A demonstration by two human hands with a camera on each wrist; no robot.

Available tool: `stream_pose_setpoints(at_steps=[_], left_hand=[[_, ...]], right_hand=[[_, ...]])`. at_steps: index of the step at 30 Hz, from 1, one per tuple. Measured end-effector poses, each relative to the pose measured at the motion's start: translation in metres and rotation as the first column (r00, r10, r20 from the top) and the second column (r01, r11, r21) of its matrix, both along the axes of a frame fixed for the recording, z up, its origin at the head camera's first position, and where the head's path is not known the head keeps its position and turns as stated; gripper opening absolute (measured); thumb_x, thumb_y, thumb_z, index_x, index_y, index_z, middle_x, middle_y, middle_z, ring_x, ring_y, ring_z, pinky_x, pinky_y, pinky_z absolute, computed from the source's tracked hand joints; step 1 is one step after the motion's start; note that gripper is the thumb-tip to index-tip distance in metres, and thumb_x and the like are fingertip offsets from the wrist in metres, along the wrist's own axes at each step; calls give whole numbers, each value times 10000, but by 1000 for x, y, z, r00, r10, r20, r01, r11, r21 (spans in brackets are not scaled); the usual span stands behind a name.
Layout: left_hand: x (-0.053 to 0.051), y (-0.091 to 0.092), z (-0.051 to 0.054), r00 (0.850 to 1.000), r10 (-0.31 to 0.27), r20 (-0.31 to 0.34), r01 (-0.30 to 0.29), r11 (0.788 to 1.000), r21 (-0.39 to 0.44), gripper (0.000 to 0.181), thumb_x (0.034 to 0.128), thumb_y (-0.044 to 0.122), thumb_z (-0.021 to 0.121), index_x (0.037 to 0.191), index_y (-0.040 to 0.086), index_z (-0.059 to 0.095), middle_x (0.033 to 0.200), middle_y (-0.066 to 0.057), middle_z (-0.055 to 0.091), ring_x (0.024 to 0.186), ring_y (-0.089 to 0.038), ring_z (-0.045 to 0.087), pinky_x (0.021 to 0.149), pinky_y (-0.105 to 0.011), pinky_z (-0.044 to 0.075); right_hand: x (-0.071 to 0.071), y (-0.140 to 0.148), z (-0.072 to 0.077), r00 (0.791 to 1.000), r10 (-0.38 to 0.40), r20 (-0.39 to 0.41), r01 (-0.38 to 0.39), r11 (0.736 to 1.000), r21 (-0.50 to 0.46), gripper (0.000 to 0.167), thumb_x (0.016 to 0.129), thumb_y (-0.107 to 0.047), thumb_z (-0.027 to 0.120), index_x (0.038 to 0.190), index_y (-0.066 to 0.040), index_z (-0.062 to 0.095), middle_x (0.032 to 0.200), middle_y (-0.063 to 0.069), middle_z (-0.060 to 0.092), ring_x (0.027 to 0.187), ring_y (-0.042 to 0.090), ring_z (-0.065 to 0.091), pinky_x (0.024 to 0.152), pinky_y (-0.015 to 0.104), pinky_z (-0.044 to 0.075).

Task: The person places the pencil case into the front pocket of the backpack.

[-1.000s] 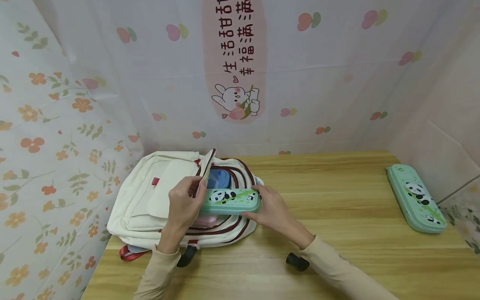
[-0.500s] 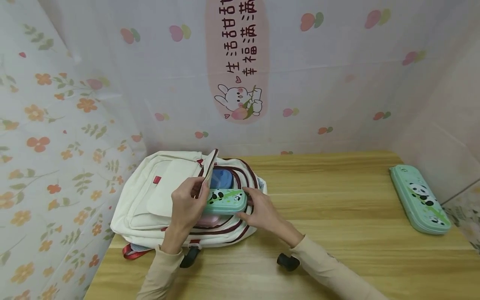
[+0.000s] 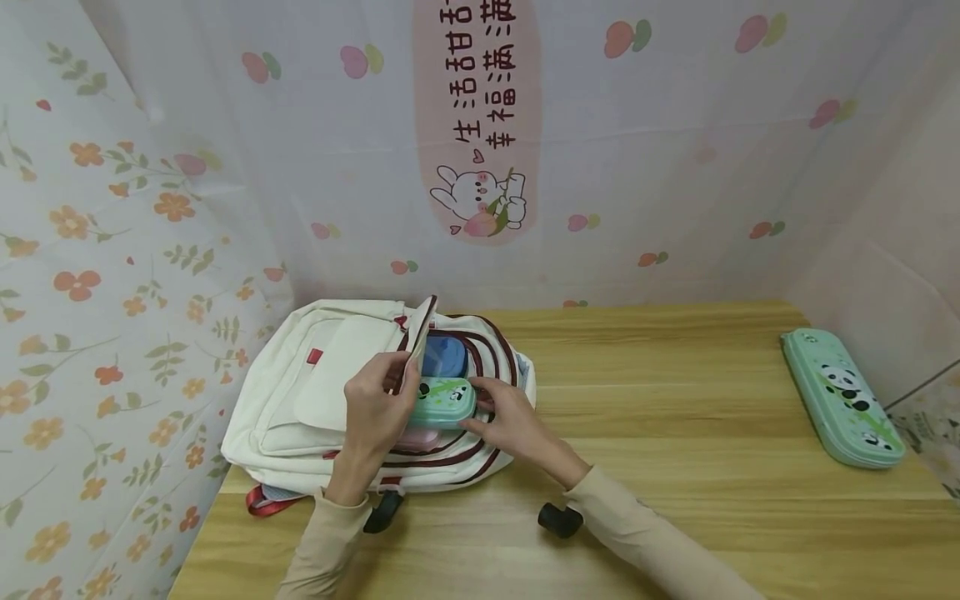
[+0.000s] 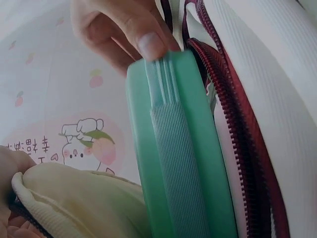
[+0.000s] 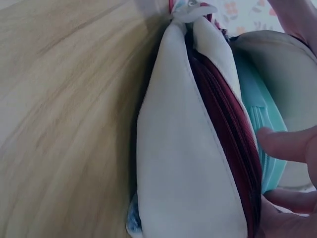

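A white backpack (image 3: 292, 383) with dark red zips lies on the table, its front pocket unzipped. My left hand (image 3: 378, 400) pinches the pocket's raised flap (image 3: 422, 329) by its edge. With thumb and fingers, my right hand (image 3: 517, 421) grips the outer end of a mint-green panda pencil case (image 3: 446, 402), which is partly inside the pocket; its inner end is hidden behind the flap and left hand. In the left wrist view, the ribbed side of the pencil case (image 4: 178, 148) faces the camera. A blue case (image 3: 444, 357) and a pink item (image 3: 417, 439) sit beside it.
A second mint-green panda pencil case (image 3: 843, 398) lies at the table's right end. Patterned cloth (image 3: 637, 167) hangs behind and on both sides. A red strap loop (image 3: 266, 502) sticks out from under the backpack onto the wooden table (image 3: 660, 375).
My right hand has moved left, sliding the pencil case deeper into the pocket, so less of it shows. The left hand keeps its hold on the flap.
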State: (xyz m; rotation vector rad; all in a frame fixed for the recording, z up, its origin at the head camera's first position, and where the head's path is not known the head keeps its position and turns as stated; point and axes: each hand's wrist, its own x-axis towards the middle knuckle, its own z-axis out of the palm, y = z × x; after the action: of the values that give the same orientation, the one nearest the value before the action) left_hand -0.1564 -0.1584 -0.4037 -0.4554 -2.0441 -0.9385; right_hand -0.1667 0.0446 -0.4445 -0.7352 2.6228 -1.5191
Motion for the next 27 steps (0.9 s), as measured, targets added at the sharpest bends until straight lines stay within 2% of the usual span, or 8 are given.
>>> stream_pose_setpoints(at_steps=[2,8,14,18,23,27], left_hand=[[0,0,0,1000,0,-2,0,1000,1,66,852,-38,695,912,-46,723,726,-111,688,554,-139,608,530,-191,478],[-1,1,0,1000,7,-9,-7,1000,4,67,842,-40,698,906,-47,720,730,-114,696,551,-144,615,535,-188,491],[0,1,0,1000,10,4,-10,1000,10,66,848,-31,701,906,-56,718,731,-120,697,553,-145,617,537,-181,492],[1,2,0,1000,10,17,-10,1000,17,62,857,-20,701,906,-53,719,728,-117,694,553,-141,614,536,-176,488],[3,2,-1,999,13,38,-14,1000,15,59,858,-10,700,902,-41,723,709,-100,681,553,-129,593,527,-180,477],[4,0,-3,998,31,59,-32,999,12,47,856,-3,700,890,-25,726,696,-82,669,560,-119,581,528,-184,469]], right_hand=[[-1,-3,-1,1000,-9,11,9,1000,-22,592,809,-39,830,1321,103,571,1261,256,634,1093,350,698,888,327,583],[-2,-11,-4,997,-51,-53,50,998,-24,547,756,-70,881,1224,78,639,1174,222,674,989,307,727,822,323,601],[-3,-17,-7,994,-53,-96,51,998,-20,525,744,-106,896,1183,62,662,1142,204,704,964,289,744,803,341,606],[-3,-15,-8,995,-39,-95,36,999,-25,529,750,-99,891,1195,64,658,1164,211,699,979,306,740,816,346,605],[-2,-5,-5,1000,6,-24,-7,999,-47,504,805,-28,827,1253,86,625,1224,238,662,1066,352,711,880,339,588],[-5,7,2,997,27,-75,-29,999,-16,482,845,-26,780,1273,106,603,1240,256,650,1091,380,687,905,388,581]])
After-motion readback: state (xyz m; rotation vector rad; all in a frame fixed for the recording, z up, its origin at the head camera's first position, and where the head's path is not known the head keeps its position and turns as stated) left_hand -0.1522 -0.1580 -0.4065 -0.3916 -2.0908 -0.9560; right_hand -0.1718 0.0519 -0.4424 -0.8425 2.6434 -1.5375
